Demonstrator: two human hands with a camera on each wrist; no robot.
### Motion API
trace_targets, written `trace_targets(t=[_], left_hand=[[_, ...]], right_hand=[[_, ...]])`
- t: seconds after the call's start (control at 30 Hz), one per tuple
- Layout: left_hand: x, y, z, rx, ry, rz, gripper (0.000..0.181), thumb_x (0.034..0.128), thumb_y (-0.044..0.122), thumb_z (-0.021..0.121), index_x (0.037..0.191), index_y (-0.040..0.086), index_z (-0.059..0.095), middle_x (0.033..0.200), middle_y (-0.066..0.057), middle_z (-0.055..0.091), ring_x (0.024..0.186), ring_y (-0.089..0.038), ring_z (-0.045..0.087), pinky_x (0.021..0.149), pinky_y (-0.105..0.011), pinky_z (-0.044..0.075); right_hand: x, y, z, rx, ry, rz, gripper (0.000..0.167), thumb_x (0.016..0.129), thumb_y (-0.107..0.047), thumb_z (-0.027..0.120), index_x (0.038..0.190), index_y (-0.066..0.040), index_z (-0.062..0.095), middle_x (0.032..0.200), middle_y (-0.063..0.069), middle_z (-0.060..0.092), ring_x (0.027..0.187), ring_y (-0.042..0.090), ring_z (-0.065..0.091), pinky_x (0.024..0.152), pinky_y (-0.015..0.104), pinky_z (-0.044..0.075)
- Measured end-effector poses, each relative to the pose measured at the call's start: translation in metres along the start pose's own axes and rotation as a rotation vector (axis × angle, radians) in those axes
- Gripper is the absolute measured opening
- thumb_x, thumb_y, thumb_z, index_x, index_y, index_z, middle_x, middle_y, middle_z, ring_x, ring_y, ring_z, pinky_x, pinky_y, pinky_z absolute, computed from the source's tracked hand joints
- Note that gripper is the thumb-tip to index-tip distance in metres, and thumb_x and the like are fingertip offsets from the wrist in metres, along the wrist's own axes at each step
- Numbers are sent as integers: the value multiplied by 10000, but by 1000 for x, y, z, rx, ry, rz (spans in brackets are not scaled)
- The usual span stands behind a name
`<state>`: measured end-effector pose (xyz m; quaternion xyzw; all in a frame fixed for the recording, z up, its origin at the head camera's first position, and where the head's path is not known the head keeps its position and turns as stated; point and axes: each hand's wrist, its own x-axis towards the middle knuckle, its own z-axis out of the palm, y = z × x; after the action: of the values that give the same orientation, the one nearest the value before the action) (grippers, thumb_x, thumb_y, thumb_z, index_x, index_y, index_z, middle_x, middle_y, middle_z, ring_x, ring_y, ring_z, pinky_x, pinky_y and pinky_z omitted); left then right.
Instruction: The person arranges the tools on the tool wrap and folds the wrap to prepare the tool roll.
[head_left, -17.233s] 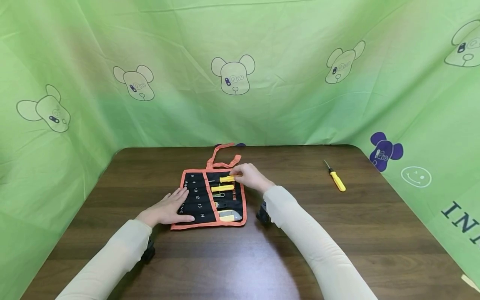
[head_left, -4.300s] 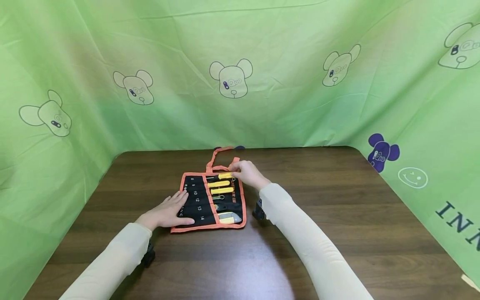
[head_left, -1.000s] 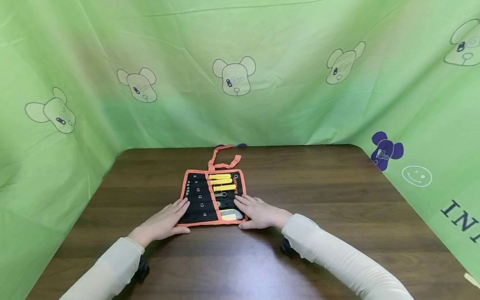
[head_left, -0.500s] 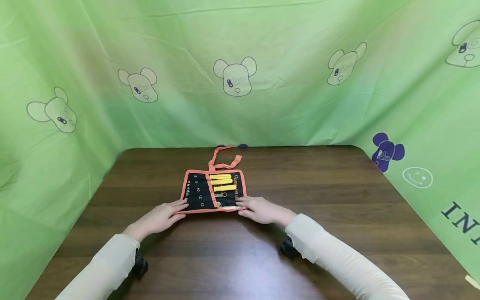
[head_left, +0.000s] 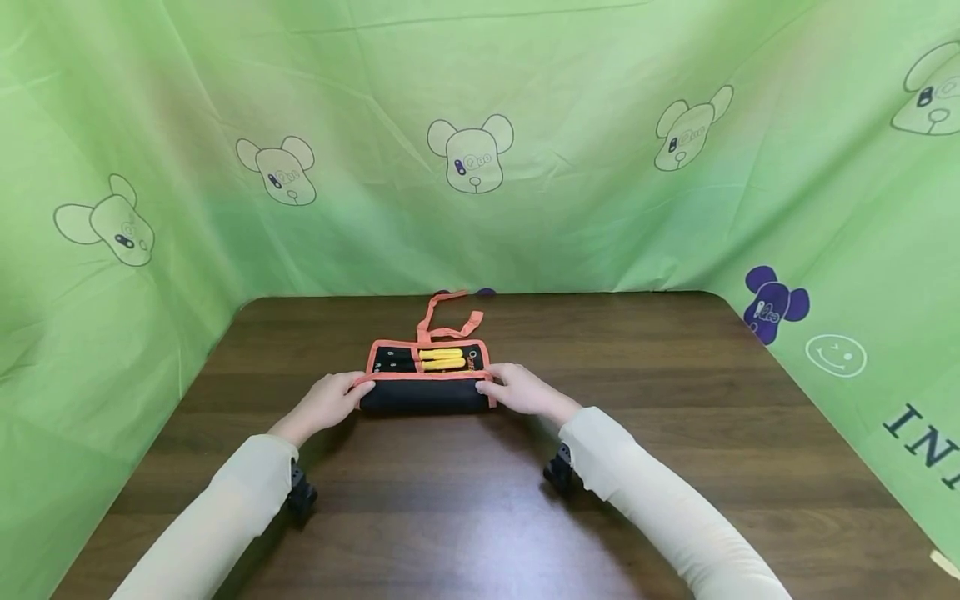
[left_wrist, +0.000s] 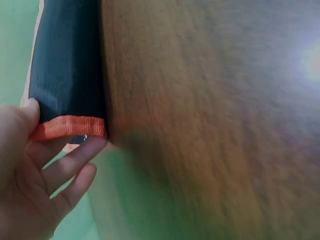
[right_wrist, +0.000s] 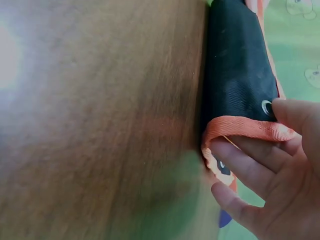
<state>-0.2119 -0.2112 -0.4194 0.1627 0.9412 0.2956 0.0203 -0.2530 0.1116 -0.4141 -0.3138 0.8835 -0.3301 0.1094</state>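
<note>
A black fabric tool roll (head_left: 424, 396) with orange trim lies on the table, its near part folded over toward the back. My left hand (head_left: 324, 407) pinches the folded edge at the left end, thumb on the outer cloth and other fingers inside the fold, as the left wrist view shows. At the opposite end my right hand (head_left: 527, 390) pinches the same edge, its thumb beside a metal eyelet (right_wrist: 267, 108). Yellow handles (head_left: 442, 364) show in the uncovered far strip. The other tools are hidden under the fold.
An orange tie strap (head_left: 450, 332) extends from the roll's far edge toward the back of the brown wooden table (head_left: 600, 350). Green printed cloth (head_left: 375, 217) hangs behind the table and along both sides.
The loose screwdriver seen earlier at the right left the table, and another yellow handle sits in the roll. Both hands have since lifted the near edge and folded it away from me.
</note>
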Motion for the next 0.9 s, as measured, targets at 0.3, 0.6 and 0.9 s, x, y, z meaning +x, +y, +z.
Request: trace_targets(t=[0.3,0.6,0.9], left_hand=[[18,1,6,96,121,-99,253,931,245,560,731,98,512,573,-1,429,506,-156,405,512,-285,311],[23,3,14,155,229,-72,529,885,203,634,1309,-2,394,1002,-209,542,796,-309,553,687,-448,459],[11,-3,14,447,134,406,575,813,366,690,1270,51,538,1248,-190,469,1169,-350,420,917,-514,370]], right_hand=[[15,4,7,-123,142,-15,432,925,-145,564,1321,-13,454,1064,131,575,756,222,570,787,365,427],[16,2,12,-308,22,-101,402,938,-238,549,1308,-83,527,1329,170,458,1221,299,420,989,431,336],[18,2,13,-383,-30,-85,656,791,-337,726,1344,-85,478,1337,166,439,1225,311,391,978,452,337]])
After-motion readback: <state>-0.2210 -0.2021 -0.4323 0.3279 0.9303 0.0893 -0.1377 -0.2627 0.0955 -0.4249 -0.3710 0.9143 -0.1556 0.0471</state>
